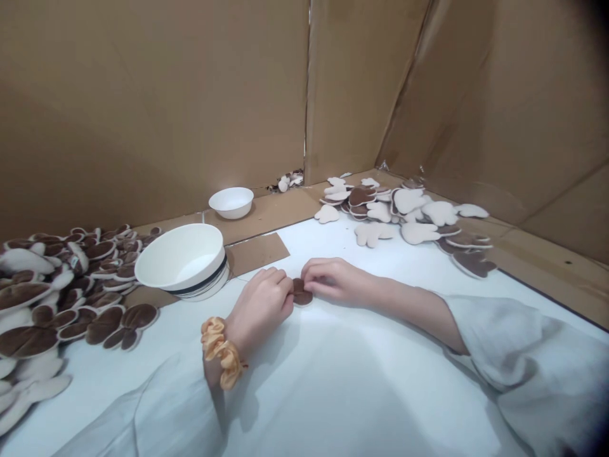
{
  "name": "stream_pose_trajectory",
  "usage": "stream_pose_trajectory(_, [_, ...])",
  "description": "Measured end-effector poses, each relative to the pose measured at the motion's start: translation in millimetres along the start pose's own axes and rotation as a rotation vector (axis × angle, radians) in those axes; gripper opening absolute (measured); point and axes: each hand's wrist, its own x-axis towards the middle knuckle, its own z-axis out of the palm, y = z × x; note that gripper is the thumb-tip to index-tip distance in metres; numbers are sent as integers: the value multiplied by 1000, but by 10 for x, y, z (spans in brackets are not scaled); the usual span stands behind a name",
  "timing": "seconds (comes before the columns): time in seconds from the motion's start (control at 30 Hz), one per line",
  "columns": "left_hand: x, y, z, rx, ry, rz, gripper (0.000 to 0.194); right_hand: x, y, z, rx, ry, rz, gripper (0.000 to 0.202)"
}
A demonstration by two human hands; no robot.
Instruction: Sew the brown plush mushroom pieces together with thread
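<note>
A small brown plush fabric piece with a pale edge (302, 292) is between my two hands, low over the white tabletop. My left hand (266, 298), with an orange scrunchie (222, 352) at its wrist, has its fingers closed on the left side of the piece. From the right, my right hand (335, 279) pinches its other side. My fingers cover part of its outline. To the left of my left hand stands a large white paper bowl (183, 257) with dark bands.
A heap of brown and cream plush pieces (102, 324) covers the left side. More cutout pieces (409, 203) are scattered at the back right. A smaller white bowl (231, 203) sits behind the large one. Cardboard walls (157, 108) enclose the white tabletop (333, 381).
</note>
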Motion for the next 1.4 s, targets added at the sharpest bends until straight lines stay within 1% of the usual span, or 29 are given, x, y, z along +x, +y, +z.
stream_pose_trajectory(0.13, [-13, -19, 30, -10, 45, 23, 17, 5, -41, 25, 30, 131, 94, 18])
stream_pose_trajectory(0.23, [-27, -37, 51, -49, 62, 33, 16, -1, -72, 39, 44, 187, 56, 14])
stream_pose_trajectory(0.3, [-35, -48, 59, -77, 71, 39, 15, -6, -62, 53, 56, 166, -12, 10])
stream_pose_trajectory(0.37, [-39, -55, 58, -92, 75, 46, 16, -9, -26, 67, 38, 132, -62, 16])
stream_pose_trajectory(0.57, [-34, -56, 40, -109, 76, 42, 18, -4, 107, 52, -41, 82, -102, 21])
stream_pose_trajectory(0.7, [-32, -55, 45, -113, 88, 36, 19, 3, 135, 34, -78, 82, -142, 19])
stream_pose_trajectory(0.97, [-47, -67, 69, -130, 105, 33, 16, 17, 145, 81, -195, 113, -260, 17])
stream_pose_trajectory(1.13, [-52, -78, 78, -133, 119, 48, 15, 51, 83, 91, -320, 72, -274, 21])
stream_pose_trajectory(1.23, [-52, -76, 77, -137, 117, 43, 15, 60, 73, 120, -377, 85, -289, 25])
stream_pose_trajectory(1.3, [-56, -68, 73, -143, 115, 33, 15, 55, 78, 124, -345, 89, -278, 23])
stream_pose_trajectory(1.4, [-63, -59, 72, -157, 118, 13, 15, 40, 61, 67, -165, 107, -192, 19])
